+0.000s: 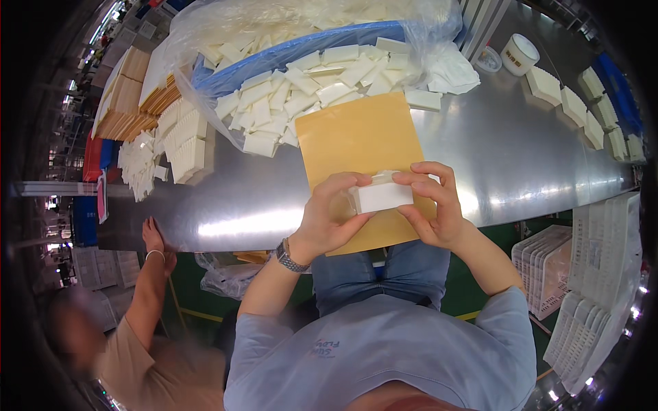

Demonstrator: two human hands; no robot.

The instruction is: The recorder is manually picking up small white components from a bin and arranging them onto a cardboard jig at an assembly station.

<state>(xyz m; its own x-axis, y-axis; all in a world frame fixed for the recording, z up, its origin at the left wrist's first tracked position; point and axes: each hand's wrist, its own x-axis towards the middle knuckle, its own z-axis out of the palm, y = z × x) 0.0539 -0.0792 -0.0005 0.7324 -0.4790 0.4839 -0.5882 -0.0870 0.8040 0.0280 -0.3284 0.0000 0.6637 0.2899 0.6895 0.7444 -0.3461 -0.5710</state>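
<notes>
A small white box point(384, 197) is held mid-frame, its long side lying left to right — gripped at its ends by left hand point(325, 218) and right hand point(441, 214), both equally near. Below, a yellow sheet point(360, 140) is seen.

White tub point(520, 55), white crates point(582, 335), perhaps plastic

Counter point(240, 195), shiny grey metal. Yellow sheet point(360, 140), beneath left grip point(321, 220) and right grip point(442, 218). White stacks point(189, 152), leftward beyond left grip; white tub point(519, 56), rightward beyond right grip.
</notes>
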